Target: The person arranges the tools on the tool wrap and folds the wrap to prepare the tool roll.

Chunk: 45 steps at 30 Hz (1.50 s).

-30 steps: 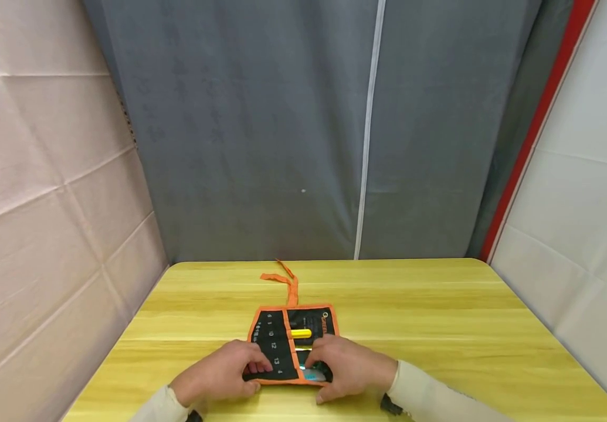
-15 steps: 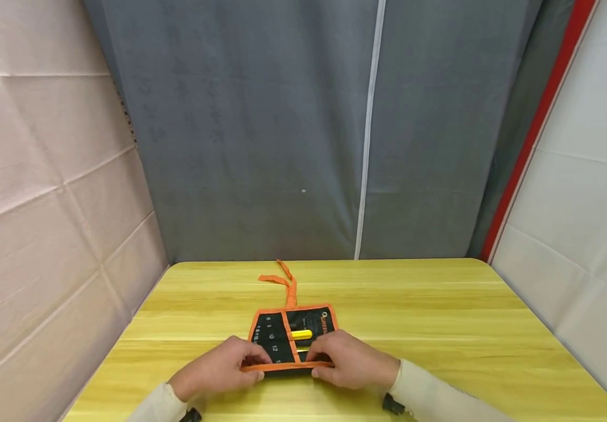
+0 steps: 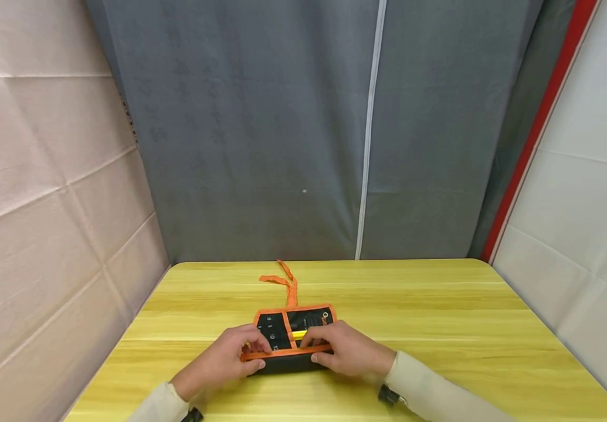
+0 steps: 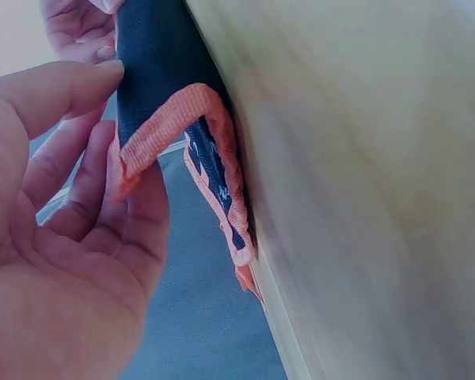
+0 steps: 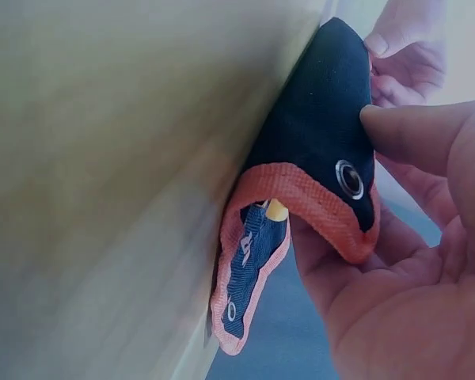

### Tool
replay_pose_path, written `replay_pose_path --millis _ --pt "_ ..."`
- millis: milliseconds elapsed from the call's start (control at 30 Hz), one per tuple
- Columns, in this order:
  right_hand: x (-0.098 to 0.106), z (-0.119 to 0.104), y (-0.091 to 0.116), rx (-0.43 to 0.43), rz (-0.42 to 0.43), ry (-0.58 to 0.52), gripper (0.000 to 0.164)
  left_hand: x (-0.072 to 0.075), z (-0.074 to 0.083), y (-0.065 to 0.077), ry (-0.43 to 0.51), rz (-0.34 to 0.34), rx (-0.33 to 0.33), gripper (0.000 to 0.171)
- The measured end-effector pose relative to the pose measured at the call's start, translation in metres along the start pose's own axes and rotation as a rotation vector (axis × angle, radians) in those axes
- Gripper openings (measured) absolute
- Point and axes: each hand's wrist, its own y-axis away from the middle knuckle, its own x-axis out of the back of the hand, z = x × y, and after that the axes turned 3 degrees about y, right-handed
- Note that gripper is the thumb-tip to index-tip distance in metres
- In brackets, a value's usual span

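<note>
A black fabric tool roll (image 3: 308,319) with orange binding and printed numbers lies on the table, its near edge lifted and curled over the inner side. My left hand (image 3: 229,353) pinches the left end of that edge between thumb and fingers. At the right end my right hand (image 3: 349,351) grips the same edge, thumb on the black outer face. A yellow object (image 3: 298,335) shows in a pocket, partly hidden by the right fingers. In the right wrist view a metal eyelet (image 5: 350,180) sits near the corner of the lifted flap.
Orange tie straps (image 3: 292,291) stretch from the roll's far edge toward the back of the wooden table (image 3: 414,316). A grey curtain (image 3: 261,146) hangs behind it, with pale cloth walls (image 3: 50,176) at both sides.
The roll's near edge has risen and been folded away from me, covering the lower pockets and the pale blue item there. Both hands have moved slightly forward with it.
</note>
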Motion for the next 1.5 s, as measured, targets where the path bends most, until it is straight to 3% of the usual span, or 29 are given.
replay_pose_path --millis 200,467,667,867,1167,1500 --pt "0.001 0.004 -0.005 -0.010 0.000 0.005 0.020 0.003 0.001 0.000 -0.056 -0.006 0.024 0.015" --pt "0.002 0.007 -0.007 -0.011 -0.002 0.048 0.019 0.005 0.001 -0.003 -0.138 -0.087 0.095 0.033" --pt "0.004 0.010 -0.007 -0.021 0.003 0.086 0.020 0.007 0.001 -0.004 -0.186 -0.155 0.058 0.052" --pt "0.005 0.009 -0.006 -0.030 -0.006 0.125 0.023 0.004 -0.002 -0.003 -0.163 -0.189 0.063 0.055" --pt "0.006 0.004 -0.001 -0.026 0.038 0.189 0.024 0.006 -0.007 -0.003 -0.127 -0.157 0.054 0.050" --pt "0.005 0.007 0.001 -0.056 -0.006 0.175 0.040 0.009 -0.015 -0.005 0.014 -0.158 0.114 0.037"
